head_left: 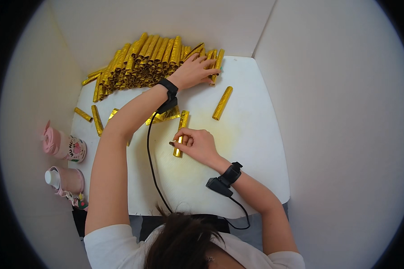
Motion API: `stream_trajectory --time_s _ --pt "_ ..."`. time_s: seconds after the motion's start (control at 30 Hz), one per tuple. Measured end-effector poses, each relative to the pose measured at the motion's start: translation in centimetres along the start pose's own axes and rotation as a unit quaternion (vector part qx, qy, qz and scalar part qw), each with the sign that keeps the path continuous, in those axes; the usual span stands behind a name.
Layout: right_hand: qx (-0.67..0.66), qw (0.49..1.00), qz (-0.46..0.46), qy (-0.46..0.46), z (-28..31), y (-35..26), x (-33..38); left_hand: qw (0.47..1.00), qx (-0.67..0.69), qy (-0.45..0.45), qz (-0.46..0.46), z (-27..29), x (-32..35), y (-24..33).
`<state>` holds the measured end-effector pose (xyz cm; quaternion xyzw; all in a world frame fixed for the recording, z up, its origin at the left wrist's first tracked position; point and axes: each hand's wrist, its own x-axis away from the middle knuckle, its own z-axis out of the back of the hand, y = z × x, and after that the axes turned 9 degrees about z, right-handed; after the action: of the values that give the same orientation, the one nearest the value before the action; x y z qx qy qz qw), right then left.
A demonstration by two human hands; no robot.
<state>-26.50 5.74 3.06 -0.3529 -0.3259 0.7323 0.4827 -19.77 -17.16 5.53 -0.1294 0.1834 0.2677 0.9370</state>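
Observation:
A large heap of rolled gold foil paper tubes (155,56) lies against the back wall of the white table. My left hand (194,72) reaches over the heap's right end. Its fingers are spread across the tubes there and touch a gold tube (219,62) at the edge. Nearer to me, my right hand (199,144) is curled, with thumb and index finger pinching a single gold foil roll (180,144) on the tabletop. Under my left wrist is a flat sheet of gold foil (168,114), partly hidden by the arm.
One loose roll (222,103) lies right of centre. More rolls (97,120) are scattered at the left, some behind my left forearm. A pink lidded cup (63,144) and a pink bottle (67,180) stand by the left edge. Black cables run from both wristbands. White walls enclose the table.

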Motion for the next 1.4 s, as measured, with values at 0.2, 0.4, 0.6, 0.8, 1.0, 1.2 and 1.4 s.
stream_trajectory --time_s 0.2,0.4,0.6,0.8,1.0,1.2,1.4 --pt "-0.036 0.999 0.008 0.01 -0.2 0.2 -0.3 0.992 -0.006 0.127 0.024 4.7 1.5 0.7" --pt "-0.068 0.998 0.005 0.008 -0.1 0.6 0.0 0.855 0.482 0.137 0.131 19.0 5.1 4.2" --pt "-0.042 0.998 -0.04 0.018 0.2 -0.3 0.8 0.595 0.774 0.165 -0.139 27.3 11.9 11.1" --pt "-0.163 0.984 -0.066 0.007 -1.1 0.3 -0.2 0.516 0.811 0.274 -0.007 29.6 16.1 14.0" --pt "-0.13 0.99 -0.051 0.021 -0.6 0.6 -0.4 0.434 0.78 0.403 0.201 30.7 16.2 15.9" --pt "-0.128 0.99 -0.052 0.014 -0.7 0.3 -0.3 0.438 0.765 0.427 0.202 28.0 15.9 18.7" --pt "-0.127 0.989 -0.078 0.001 -0.6 0.4 0.1 0.394 0.823 0.401 0.085 23.0 14.0 21.6"
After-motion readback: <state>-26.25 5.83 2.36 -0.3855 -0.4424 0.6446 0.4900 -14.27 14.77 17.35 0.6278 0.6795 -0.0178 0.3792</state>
